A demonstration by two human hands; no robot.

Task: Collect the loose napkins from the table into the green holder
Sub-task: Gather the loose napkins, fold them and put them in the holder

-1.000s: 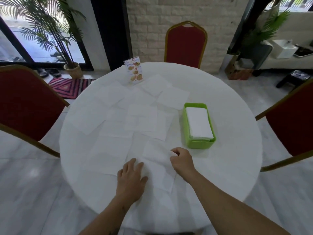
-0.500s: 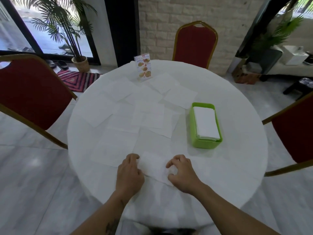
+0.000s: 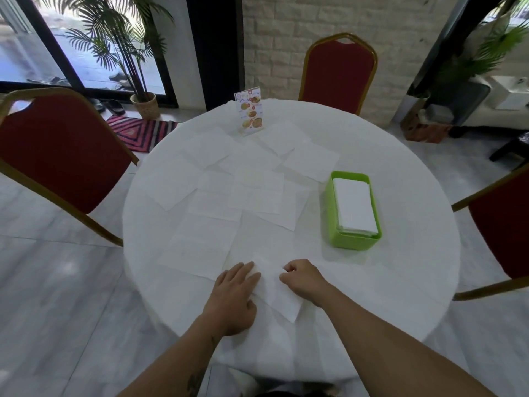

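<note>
— Both hands were on one napkin at the near edge of the table, weren't they?

— Yes, in the head view. Her or his left hand lay flat with straight fingers pressing the napkin's left side; the right hand had curled fingers that pinched the napkin's upper right edge. The sheet was narrow, creased, and angled toward the person.

— Any writing to read?

— Only a small upright menu card at the far side of the table, with pictures of food and red print too small to make out.

— And the holder?

— The green holder stood on the right part of the table, a bright rectangular box with a neat white stack of napkins inside, well apart from both hands.

— What about the rest of the napkins?

— The loose napkins were spread flat and overlapping across the middle and left of the white cloth, between the card and the hands. They were white on white, so their borders showed only as faint lines.

— Room to move?

— Bare cloth lay between the right hand and the holder. Red chairs with gold frames stood at the left, far and right sides of the round table.
</note>
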